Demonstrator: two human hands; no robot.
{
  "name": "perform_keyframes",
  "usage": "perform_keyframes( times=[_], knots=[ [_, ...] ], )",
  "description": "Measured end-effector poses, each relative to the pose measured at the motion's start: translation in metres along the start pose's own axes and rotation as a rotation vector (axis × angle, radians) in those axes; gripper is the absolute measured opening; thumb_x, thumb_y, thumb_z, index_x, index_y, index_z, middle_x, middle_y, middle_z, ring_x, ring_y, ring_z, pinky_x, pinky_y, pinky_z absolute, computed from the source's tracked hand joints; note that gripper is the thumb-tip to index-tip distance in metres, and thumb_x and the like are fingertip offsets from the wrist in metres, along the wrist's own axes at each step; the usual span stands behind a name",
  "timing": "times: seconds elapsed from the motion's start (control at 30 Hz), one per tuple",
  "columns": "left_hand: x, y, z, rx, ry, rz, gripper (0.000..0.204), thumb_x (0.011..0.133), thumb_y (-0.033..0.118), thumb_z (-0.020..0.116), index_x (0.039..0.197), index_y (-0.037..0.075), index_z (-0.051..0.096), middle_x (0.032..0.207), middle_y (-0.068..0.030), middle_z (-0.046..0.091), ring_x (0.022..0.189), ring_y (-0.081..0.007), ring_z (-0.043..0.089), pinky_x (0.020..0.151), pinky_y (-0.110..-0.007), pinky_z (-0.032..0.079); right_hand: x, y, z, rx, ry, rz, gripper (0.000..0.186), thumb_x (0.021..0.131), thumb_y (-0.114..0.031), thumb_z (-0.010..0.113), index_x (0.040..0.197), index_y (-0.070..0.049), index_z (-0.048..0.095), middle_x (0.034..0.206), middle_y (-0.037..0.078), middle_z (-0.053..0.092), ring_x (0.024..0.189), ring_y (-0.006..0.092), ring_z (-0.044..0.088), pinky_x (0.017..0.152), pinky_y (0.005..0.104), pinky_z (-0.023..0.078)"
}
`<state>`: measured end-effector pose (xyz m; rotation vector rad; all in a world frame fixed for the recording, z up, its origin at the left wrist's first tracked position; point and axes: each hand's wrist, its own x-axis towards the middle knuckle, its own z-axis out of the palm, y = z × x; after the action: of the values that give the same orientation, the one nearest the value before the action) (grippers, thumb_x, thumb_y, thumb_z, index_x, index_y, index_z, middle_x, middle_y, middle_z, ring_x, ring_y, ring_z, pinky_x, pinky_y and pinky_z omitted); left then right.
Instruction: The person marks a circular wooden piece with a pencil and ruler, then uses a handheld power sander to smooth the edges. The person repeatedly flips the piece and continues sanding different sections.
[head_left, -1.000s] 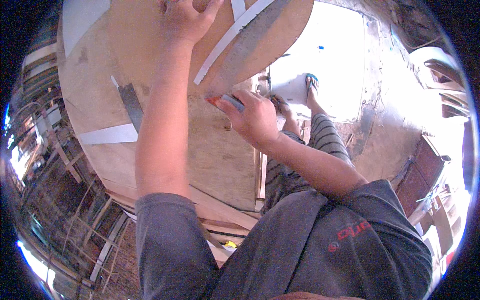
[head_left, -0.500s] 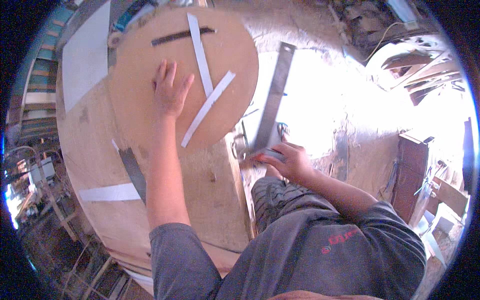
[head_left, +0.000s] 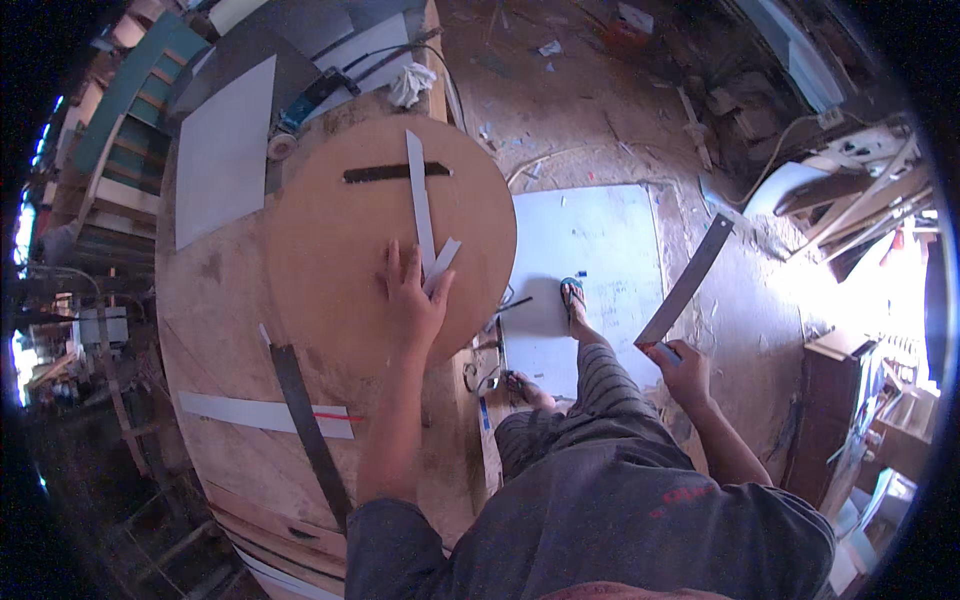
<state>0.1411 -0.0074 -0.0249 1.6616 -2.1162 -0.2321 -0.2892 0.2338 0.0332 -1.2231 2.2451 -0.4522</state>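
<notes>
The hand saw (head_left: 690, 280) is out in the air to the right of the table (head_left: 215, 310), above the floor. Its long grey blade points up and away from the person, tilted to the right, with a small hole near the far end. The right hand (head_left: 685, 375) is closed around its handle. The left hand (head_left: 413, 305) holds nothing in its fingers; it lies spread on the round brown board (head_left: 340, 220), which rests on the table. Just beside its thumb is a short white strip (head_left: 441, 264); whether they touch, I cannot tell. A longer white strip (head_left: 418, 205) crosses over a dark bar (head_left: 385, 174) on the same board. Nearer to the person, a dark flat strip (head_left: 300, 410) lies across a white band (head_left: 250, 412). Beyond the board are a teal power tool (head_left: 305, 105), a white sheet (head_left: 225, 150) and a crumpled white cloth (head_left: 411, 85). Below, one sandalled foot (head_left: 574, 300) stands on a pale panel (head_left: 620, 250).
</notes>
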Motion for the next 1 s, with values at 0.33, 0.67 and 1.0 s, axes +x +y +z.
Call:
perform_keyframes(
  times=[0.33, 0.67, 1.0],
  knots=[
    [0.016, 0.040, 0.009, -0.238, 0.131, -0.588, 0.034, 0.096, 0.015, 0.072, 0.127, 0.005, 0.064, 0.119, -0.0198, 0.071, 0.117, -0.0428, 0.064, 0.098, -0.054, 0.050, 0.189, -0.050, -0.028, 0.018, -0.234, -0.252, 0.041, 0.087, -0.042, 0.086, 0.092, -0.001, 0.078, 0.082, 0.019, 0.075, 0.074, 0.0334, 0.074, 0.069, 0.0432, 0.056],
    [-0.047, 0.008, -0.099, -0.127, 0.647, -0.921, 0.029, 0.097, 0.009, 0.066, 0.124, 0.000, 0.062, 0.106, -0.0155, 0.066, 0.097, -0.0289, 0.064, 0.087, -0.043, 0.052, 0.348, -0.108, -0.052, -0.086, -0.156, -0.511, 0.038, 0.090, -0.039, 0.084, 0.096, -0.001, 0.078, 0.085, 0.018, 0.077, 0.077, 0.0296, 0.076, 0.071, 0.0409, 0.057],
    [-0.237, -0.123, -0.192, 0.450, 0.779, -1.155, 0.038, 0.098, 0.009, 0.063, 0.133, -0.003, 0.059, 0.123, -0.0217, 0.067, 0.110, -0.0398, 0.065, 0.095, -0.048, 0.051, 0.328, -0.189, -0.037, -0.175, -0.286, -0.559, 0.046, 0.089, -0.048, 0.083, 0.097, -0.003, 0.080, 0.089, 0.019, 0.078, 0.083, 0.0352, 0.077, 0.074, 0.0444, 0.059]
  ],
)
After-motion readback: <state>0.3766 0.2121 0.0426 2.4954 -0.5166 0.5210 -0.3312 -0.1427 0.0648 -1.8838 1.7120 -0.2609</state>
